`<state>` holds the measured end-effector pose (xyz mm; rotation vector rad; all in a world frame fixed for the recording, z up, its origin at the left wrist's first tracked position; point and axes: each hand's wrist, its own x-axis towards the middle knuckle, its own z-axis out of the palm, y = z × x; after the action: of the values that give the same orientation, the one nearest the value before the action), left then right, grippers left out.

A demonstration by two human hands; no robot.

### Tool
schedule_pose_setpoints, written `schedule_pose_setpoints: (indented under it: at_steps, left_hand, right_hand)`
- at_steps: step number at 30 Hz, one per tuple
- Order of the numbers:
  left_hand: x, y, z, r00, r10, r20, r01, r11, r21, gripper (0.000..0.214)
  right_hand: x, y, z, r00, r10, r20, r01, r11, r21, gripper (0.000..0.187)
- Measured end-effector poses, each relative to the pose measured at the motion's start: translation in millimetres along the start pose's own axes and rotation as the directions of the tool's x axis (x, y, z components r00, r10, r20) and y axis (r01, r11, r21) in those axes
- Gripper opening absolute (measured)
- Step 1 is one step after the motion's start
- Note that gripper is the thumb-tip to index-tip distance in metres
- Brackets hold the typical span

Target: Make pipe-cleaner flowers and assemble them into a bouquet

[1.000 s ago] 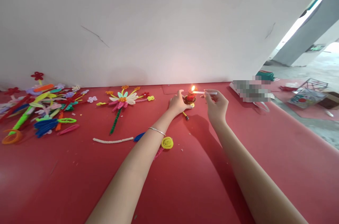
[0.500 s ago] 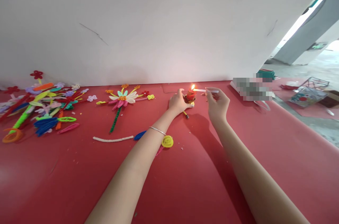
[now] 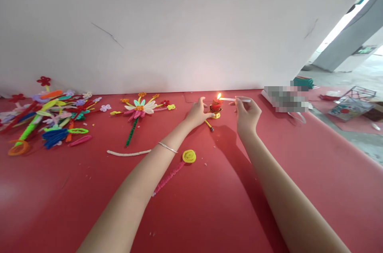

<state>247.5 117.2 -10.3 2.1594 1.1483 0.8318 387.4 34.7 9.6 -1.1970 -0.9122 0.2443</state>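
Observation:
A lit red candle (image 3: 216, 105) stands upright on a small gold base near the white wall. Pinched in my right hand (image 3: 249, 115) is a thin white glue stick (image 3: 231, 99), its left tip at the candle flame (image 3: 219, 95). My left hand (image 3: 197, 112) is beside the candle on the left, thumb and fingers apart, with nothing held. A yellow pencil-like stub (image 3: 209, 125) with a dark end lies in front of the candle. Nearer me, a yellow coiled pipe-cleaner rosette (image 3: 189, 156) with a pink stem (image 3: 170, 178) lies partly beside my left forearm.
Many pipe-cleaner flowers (image 3: 56, 119) are heaped at the left. A large pipe-cleaner flower (image 3: 139, 110) with a green stem lies closer in. A cream pipe cleaner (image 3: 128, 153) is below it. The white wall (image 3: 191, 29) bounds the red table's back; a blurred package (image 3: 284, 99) lies right.
My left hand has come off the candle, moving slightly left and opening. My right hand still keeps the glue stick at the flame. The view has shifted slightly.

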Motion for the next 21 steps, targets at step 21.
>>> schedule_pose_setpoints:
  at_steps: [21]
  left_hand:
    - [-189.5, 10.4, -82.6, 0.99, 0.026, 0.139, -0.054, 0.978, 0.204, 0.018]
  right_hand:
    - [3.0, 9.1, 5.9, 0.984, 0.171, -0.042, -0.164, 0.978, 0.131, 0.023]
